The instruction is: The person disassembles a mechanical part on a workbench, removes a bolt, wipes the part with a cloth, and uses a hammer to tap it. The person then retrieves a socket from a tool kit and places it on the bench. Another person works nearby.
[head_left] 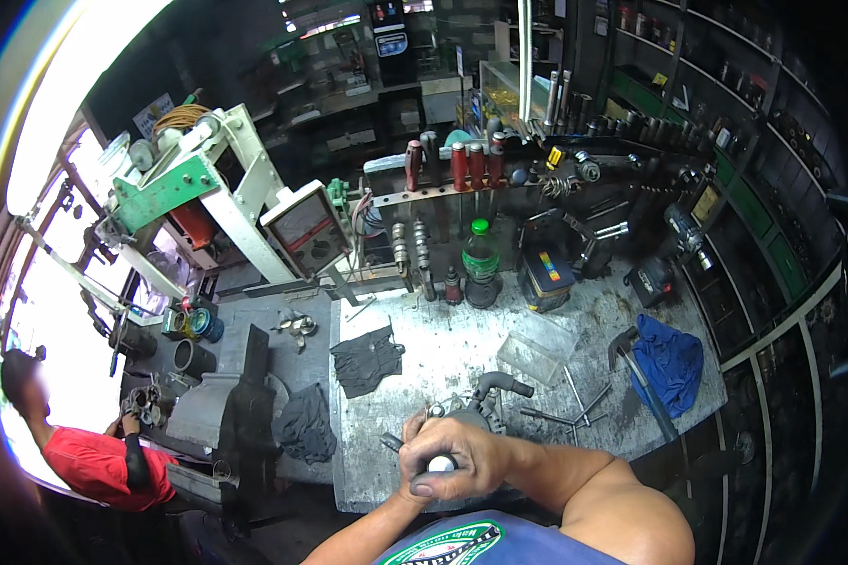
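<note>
Near the bottom centre, my right hand (462,461) is closed around an upright tool (441,465), whose round pale top shows inside the grip. My left hand (413,452) is closed on the same tool just beneath, mostly covered by the right. Both are over a metal housing (485,414) with a dark bent pipe (501,381) pointing right. The hands hide most of the housing and the tool's lower part. To the right, loose wrenches (575,400) lie near a clear plastic tray (528,358).
A hammer (645,386) and blue cloth (674,363) lie on the steel bench's (367,480) right, dark rags (366,363) on its left. Behind stand a green bottle (481,254), battery-like box (546,278) and tool rack (396,200). A co-worker in red (104,466) works at left by a press (160,198).
</note>
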### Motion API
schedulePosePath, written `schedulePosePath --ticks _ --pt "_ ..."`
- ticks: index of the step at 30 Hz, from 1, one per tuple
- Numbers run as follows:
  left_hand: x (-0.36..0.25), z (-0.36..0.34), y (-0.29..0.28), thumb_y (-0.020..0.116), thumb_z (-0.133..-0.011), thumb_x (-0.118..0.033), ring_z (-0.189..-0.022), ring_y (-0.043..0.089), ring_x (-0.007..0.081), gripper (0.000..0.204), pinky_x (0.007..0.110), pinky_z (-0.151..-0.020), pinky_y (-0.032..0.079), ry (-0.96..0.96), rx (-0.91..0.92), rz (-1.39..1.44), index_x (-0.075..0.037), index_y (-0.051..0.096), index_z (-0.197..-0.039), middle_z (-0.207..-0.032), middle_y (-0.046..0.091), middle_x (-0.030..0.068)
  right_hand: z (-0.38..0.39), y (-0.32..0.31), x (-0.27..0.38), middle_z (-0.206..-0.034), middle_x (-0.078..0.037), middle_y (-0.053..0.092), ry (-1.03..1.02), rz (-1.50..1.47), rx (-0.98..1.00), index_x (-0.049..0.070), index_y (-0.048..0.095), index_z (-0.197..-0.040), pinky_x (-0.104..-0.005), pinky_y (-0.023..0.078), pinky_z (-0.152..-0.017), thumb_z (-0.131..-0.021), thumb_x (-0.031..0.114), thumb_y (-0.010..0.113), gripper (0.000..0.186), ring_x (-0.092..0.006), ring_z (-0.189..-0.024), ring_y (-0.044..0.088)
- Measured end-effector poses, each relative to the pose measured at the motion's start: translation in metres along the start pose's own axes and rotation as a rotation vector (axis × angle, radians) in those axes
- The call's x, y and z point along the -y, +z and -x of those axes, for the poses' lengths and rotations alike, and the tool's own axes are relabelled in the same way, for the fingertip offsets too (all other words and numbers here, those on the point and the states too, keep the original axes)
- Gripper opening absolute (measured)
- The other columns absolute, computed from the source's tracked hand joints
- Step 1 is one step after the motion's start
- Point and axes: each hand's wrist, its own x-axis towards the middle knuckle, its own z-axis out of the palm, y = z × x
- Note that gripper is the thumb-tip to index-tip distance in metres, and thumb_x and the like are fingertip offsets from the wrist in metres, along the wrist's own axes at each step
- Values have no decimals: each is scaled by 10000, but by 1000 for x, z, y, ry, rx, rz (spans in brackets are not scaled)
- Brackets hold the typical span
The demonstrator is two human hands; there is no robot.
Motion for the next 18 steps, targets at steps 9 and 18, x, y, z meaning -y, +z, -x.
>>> schedulePosePath --ticks 9,18 --pt "-13 4 1 879 -826 -345 -1335 562 402 818 513 -1157 446 3 -69 -101 -3 497 -1463 -1402 546 225 16 40 4 -726 -102 664 -14 405 -631 -15 672 -916 -326 505 -594 -948 130 787 188 -147 -601 606" --pt "14 15 26 979 -755 -200 -1345 636 266 1136 425 -1207 451 -116 -93 233 -21 251 -1608 -1461 630 144 61 -4 53 -918 -163 721 -42 401 -252 -18 643 -1181 -393 551 -775 -1014 232 808 343 -251 -843 722"
